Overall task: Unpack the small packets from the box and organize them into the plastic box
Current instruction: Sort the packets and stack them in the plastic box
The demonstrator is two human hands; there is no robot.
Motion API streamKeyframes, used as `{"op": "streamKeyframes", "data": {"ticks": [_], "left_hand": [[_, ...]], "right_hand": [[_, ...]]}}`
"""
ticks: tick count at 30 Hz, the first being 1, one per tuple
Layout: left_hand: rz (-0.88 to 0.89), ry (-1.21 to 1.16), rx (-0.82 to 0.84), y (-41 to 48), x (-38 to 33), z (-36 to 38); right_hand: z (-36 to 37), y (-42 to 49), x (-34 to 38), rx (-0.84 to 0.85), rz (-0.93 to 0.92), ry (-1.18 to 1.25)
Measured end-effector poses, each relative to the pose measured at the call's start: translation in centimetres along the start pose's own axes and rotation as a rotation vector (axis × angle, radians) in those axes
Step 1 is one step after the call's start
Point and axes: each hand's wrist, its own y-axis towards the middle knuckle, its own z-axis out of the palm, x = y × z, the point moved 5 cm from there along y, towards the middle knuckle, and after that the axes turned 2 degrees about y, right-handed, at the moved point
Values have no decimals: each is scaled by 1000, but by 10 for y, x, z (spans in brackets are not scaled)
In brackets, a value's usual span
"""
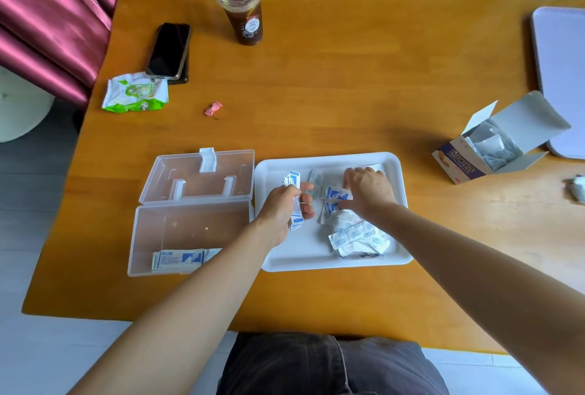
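The left hand (281, 207) is curling its fingers around a stack of blue and white packets (296, 221) and holding it over the left part of the white tray (316, 264). The right hand (368, 192) is reaching onto the far part of the tray, with its fingers spreading out and resting on some loose blue packets (336, 195). I cannot tell if it is pinching one. A pile of white packets (357, 236) is lying on the near right part of the tray, just beside that arm. The plastic box (136, 236) is sitting just left of the tray with its clear lid (196, 184) lying open on the far side. A few packets in the plastic box (179, 260) are lying flat at its near edge. The cardboard box (459, 165) is sitting well apart on the right, with its flaps standing open and more packets showing inside. All of this is sitting on the orange bench (316, 78). On the far left of the bench, a dark phone (169, 49) is lying beside a green and white wrapper (136, 93). A small pink wrapper (213, 108) is lying near them. A cup with a red straw (242, 11) is standing at the far edge.
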Motion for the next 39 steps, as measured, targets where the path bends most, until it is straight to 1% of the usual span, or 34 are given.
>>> {"op": "streamKeyframes", "data": {"ticks": [6, 7, 10, 11, 12, 15, 18, 21, 25, 28, 29, 31, 33, 35, 37, 39], "left_hand": [[-46, -1, -5, 0, 3, 2], [-54, -8, -10, 0, 3, 4], [-77, -37, -20, 2, 3, 9], [-80, -44, -10, 3, 3, 12], [-73, -47, 10, 3, 2, 15], [-7, 4, 58, -1, -2, 21], [110, 60, 16, -4, -5, 20], [112, 13, -33, -4, -5, 16], [67, -61, -31, -6, -3, 17], [70, -75, -75, -6, -2, 13], [70, -68, -88, -6, -2, 11], [71, -44, -79, -6, -3, 9], [64, -41, -49, -6, -4, 12], [42, -41, -18, -8, -4, 18], [16, -48, 15, -8, -4, 22], [9, -54, 35, -7, -3, 23]], "right_hand": [[-6, -3, -29, 8, 143, 489], [-10, -5, -32, 32, 169, 621], [-20, -14, -24, 163, 248, 1142], [-21, -19, -18, 221, 267, 1273], [-21, -22, -12, 261, 268, 1347], [-21, -31, 6, 346, 225, 1387], [-18, -37, 15, 389, 189, 1422], [-14, -37, 14, 349, 211, 1488], [-10, -37, 13, 312, 214, 1525], [-9, -36, 6, 234, 289, 1557], [-9, -36, 5, 237, 299, 1567], [-7, -38, 6, 323, 268, 1590], [-3, -42, 12, 449, 198, 1601], [0, -45, 17, 534, 141, 1593], [0, -46, 20, 540, 118, 1596], [-2, -46, 19, 489, 132, 1602]]}}
